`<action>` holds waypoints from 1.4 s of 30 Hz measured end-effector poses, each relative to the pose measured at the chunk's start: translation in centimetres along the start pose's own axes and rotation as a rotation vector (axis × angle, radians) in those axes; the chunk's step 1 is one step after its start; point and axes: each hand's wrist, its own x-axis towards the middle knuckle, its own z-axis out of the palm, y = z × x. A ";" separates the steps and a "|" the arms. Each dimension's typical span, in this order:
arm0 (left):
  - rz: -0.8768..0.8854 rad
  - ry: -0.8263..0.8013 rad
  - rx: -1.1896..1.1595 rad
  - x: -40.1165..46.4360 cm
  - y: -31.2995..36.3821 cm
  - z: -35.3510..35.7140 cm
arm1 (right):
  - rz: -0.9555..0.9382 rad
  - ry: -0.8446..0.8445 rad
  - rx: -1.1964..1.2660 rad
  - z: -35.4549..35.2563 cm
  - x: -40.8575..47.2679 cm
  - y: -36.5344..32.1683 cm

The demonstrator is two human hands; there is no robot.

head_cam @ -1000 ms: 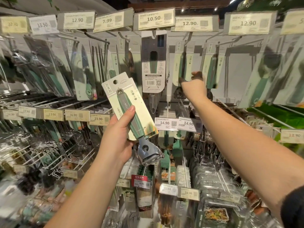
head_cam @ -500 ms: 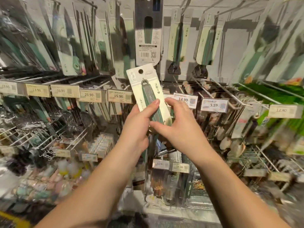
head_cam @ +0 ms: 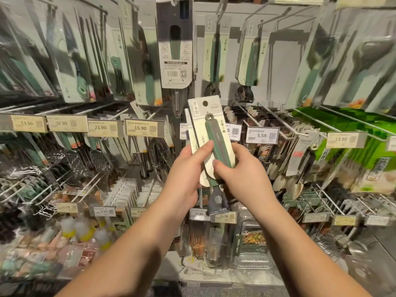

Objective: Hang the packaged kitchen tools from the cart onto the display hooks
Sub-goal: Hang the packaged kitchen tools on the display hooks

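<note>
I hold a small stack of packaged peelers [head_cam: 211, 133], cream cards with green handles and metal heads, upright at the centre in front of the display. My left hand [head_cam: 186, 168] grips the stack from the left, thumb across the front card. My right hand [head_cam: 242, 174] pinches the front peeler's green handle from the right. The hole in the front card is free of any hook. Matching peelers [head_cam: 248, 58] hang on a top-row hook [head_cam: 263, 22] above and to the right. The cart is out of view.
Rows of wire hooks carry packaged knives [head_cam: 72, 61], graters [head_cam: 70, 161], spoons and green packets [head_cam: 351, 133] on every side. Price tags [head_cam: 140, 127] stick out at the hook ends. A grey carded tool [head_cam: 175, 50] hangs just above my hands.
My right hand left the top-row hook and came down onto the peeler pack. The view has tilted down, and both hands now hold the pack lower and nearer the centre.
</note>
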 end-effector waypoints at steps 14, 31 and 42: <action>0.073 0.033 0.039 1.3 3.2 1.6 | 0.073 0.222 0.114 -6.0 5.5 0.7; 0.152 0.005 0.029 2.3 6.9 3.6 | -0.057 0.389 -0.070 -9.8 11.6 -0.6; 0.150 0.003 0.040 3.0 7.1 4.2 | -0.059 0.391 -0.117 -10.4 15.3 -0.5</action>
